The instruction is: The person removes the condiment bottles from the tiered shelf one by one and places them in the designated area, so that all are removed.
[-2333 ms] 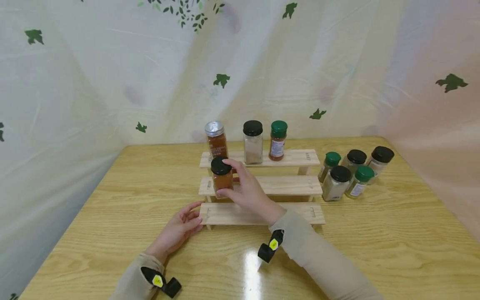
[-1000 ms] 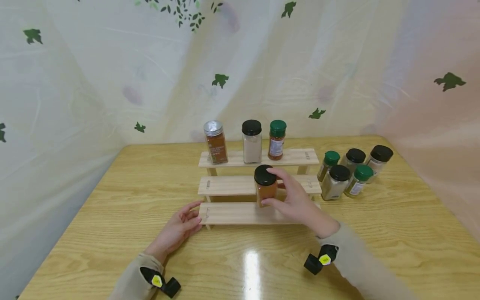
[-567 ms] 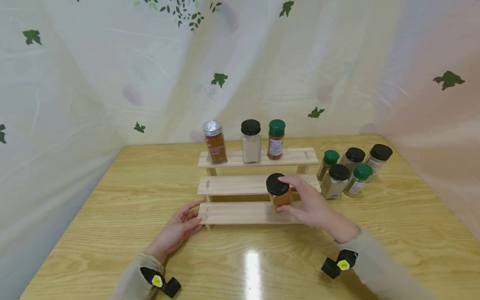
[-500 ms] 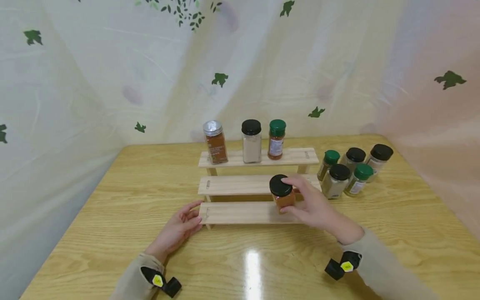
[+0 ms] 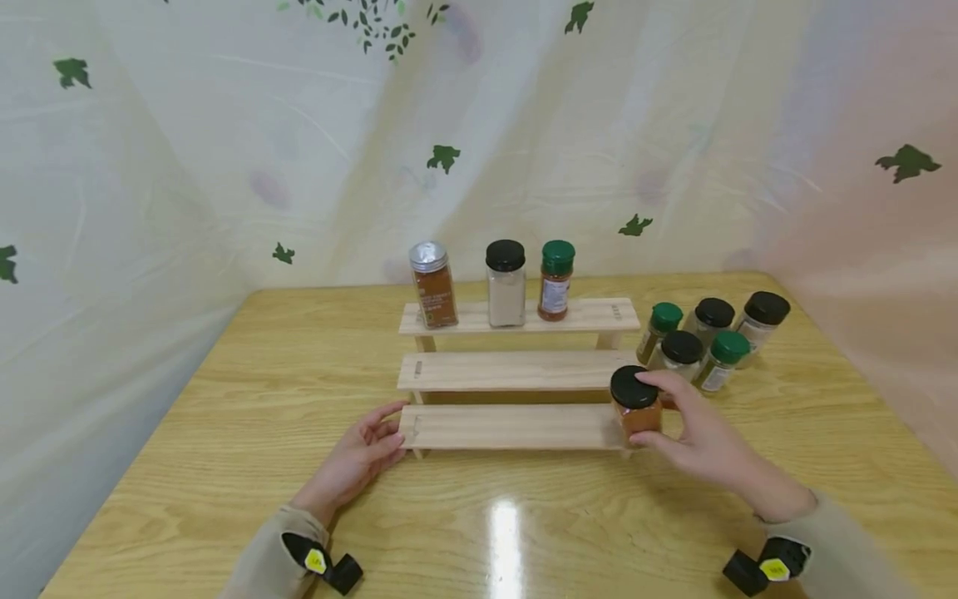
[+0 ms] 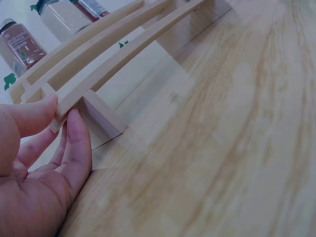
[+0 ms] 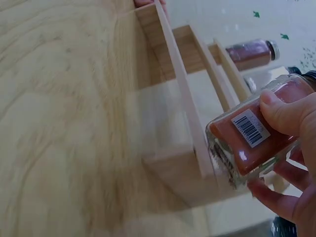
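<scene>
My right hand (image 5: 699, 437) grips a square glass spice jar (image 7: 261, 128) of orange-red powder with a black lid and a barcode label. In the head view the jar overlaps the right end of the lowest tier of a three-tier wooden rack (image 5: 516, 426). My left hand (image 5: 355, 457) pinches the left end of that lowest tier, its thumb (image 6: 42, 113) above and fingers below. On the top tier stand a silver-lidded jar of red powder (image 5: 437, 295), a black-lidded jar of pale powder (image 5: 506, 295) and a green-lidded red jar (image 5: 555, 291).
Right of the rack, several spice jars stand grouped on the wooden table (image 5: 247, 399), among them a green-lidded jar (image 5: 722, 362) and a tall black-lidded jar (image 5: 762, 320). Behind the table hangs a pale curtain (image 5: 337, 166) with green leaf prints.
My right hand has carried the orange-red jar from the rack's left side rightward and nearer, to the lowest tier's right end. My left hand has stayed at the rack's left end.
</scene>
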A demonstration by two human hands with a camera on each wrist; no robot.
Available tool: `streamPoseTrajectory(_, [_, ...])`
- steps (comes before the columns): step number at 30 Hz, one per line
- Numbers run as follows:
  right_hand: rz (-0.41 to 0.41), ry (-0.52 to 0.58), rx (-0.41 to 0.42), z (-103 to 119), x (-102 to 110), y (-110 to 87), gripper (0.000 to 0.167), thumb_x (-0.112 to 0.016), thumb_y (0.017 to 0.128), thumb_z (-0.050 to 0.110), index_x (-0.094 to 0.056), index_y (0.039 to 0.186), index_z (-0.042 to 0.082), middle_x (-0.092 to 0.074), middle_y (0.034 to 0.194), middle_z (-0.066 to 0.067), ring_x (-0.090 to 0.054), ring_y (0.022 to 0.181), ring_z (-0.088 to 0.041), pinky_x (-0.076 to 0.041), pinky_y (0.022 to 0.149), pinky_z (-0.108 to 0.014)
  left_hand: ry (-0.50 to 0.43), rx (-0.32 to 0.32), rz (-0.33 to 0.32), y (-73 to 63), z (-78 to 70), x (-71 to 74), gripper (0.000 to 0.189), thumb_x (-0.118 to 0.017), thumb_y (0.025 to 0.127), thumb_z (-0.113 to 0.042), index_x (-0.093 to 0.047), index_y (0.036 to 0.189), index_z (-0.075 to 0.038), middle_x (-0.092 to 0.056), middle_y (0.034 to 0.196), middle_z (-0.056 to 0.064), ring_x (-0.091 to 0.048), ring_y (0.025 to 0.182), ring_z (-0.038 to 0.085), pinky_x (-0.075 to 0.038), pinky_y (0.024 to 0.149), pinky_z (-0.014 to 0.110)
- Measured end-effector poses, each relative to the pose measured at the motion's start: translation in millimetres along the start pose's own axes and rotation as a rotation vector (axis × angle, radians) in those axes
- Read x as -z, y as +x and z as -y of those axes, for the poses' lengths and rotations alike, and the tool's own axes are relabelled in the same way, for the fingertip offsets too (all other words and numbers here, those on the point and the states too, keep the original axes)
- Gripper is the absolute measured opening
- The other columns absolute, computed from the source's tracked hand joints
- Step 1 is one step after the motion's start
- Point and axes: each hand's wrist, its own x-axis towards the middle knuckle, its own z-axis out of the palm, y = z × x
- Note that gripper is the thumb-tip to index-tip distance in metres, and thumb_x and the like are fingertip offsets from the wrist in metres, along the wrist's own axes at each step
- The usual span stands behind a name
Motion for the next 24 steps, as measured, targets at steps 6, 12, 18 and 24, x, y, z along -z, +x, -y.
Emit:
streamPoseTrajectory(6, [-0.038, 0.03, -0.079, -8, 15, -16.7, 0.085, -0.081, 0.057, -0.014, -0.04, 0.131, -0.002, -0.034, 0.128, 0.029, -0.035, 0.113, 0.019, -0.037, 0.084, 0.001, 0.014, 0.001, -0.008, -0.5, -1.5, -0.2, 0.064, -0.054, 0.095, -0.005, -0.019, 0.147, 0.002, -0.051, 0.108, -0.001, -0.057, 0.094, 0.005, -0.051, 0.083, 0.018])
streamPoseTrajectory(12, [-0.037, -0.024, -0.142, -19, 28, -32.1, 0.084, -0.082, 0.059, -0.009, -0.04, 0.131, -0.002, -0.042, 0.124, 0.019, -0.033, 0.11, 0.023, -0.038, 0.08, 0.002, 0.011, -0.006, 0.0, 0.1, -1.1, -1.4, 0.064, -0.052, 0.095, -0.004, -0.016, 0.147, 0.004, -0.051, 0.109, -0.001, -0.057, 0.095, 0.005, -0.051, 0.083, 0.018])
streamPoseTrajectory(18, [-0.017, -0.076, -0.191, -37, 44, -44.3, 0.083, -0.082, 0.061, -0.006, -0.038, 0.132, -0.004, -0.049, 0.122, 0.002, -0.028, 0.109, 0.026, -0.033, 0.077, 0.005, 0.01, -0.004, 0.004, 0.4, 0.5, -1.0, 0.064, -0.053, 0.095, -0.004, -0.017, 0.147, 0.004, -0.051, 0.109, -0.001, -0.057, 0.094, 0.006, -0.051, 0.083, 0.018])
streamPoseTrajectory(24, [-0.061, -0.081, -0.173, -53, 56, -50.5, 0.089, -0.082, 0.058, -0.012, -0.034, 0.132, -0.008, -0.029, 0.123, 0.037, -0.03, 0.108, 0.024, -0.035, 0.074, 0.005, 0.017, 0.005, -0.012, 0.9, 0.0, 0.4, 0.063, -0.053, 0.095, -0.004, -0.018, 0.147, 0.003, -0.05, 0.109, -0.001, -0.057, 0.094, 0.006, -0.051, 0.083, 0.018])
